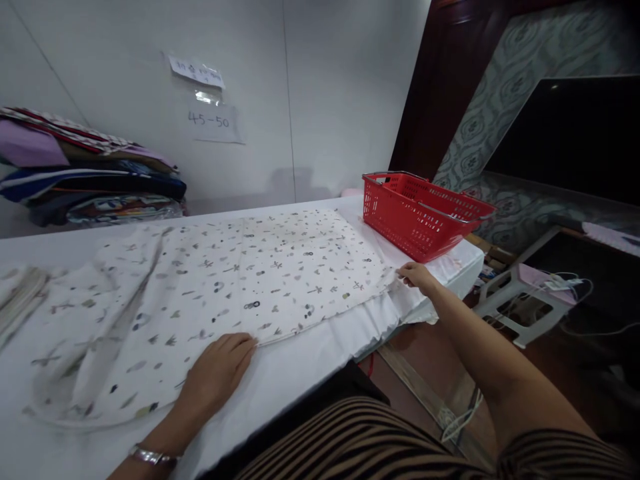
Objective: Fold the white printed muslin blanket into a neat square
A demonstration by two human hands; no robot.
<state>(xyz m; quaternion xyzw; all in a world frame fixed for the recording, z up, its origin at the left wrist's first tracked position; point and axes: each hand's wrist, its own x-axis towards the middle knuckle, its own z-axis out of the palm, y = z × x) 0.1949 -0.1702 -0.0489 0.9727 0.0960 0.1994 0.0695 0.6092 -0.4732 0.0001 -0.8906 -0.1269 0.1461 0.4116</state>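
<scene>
Left hand (220, 367) over part-hidden cloth (270, 273)

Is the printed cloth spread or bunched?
Mostly spread: the printed cloth lies flat on the table, rumpled toward the left; cannot tell whether it's doubled.

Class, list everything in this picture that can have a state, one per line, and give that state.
Printed cloth: spread out, creased toward the left
Left hand: resting on the cloth's near edge
Right hand: pinching the cloth's corner
Red basket: upright, open-topped
Fabric stack: folded, piled up
Screen: dark
</scene>
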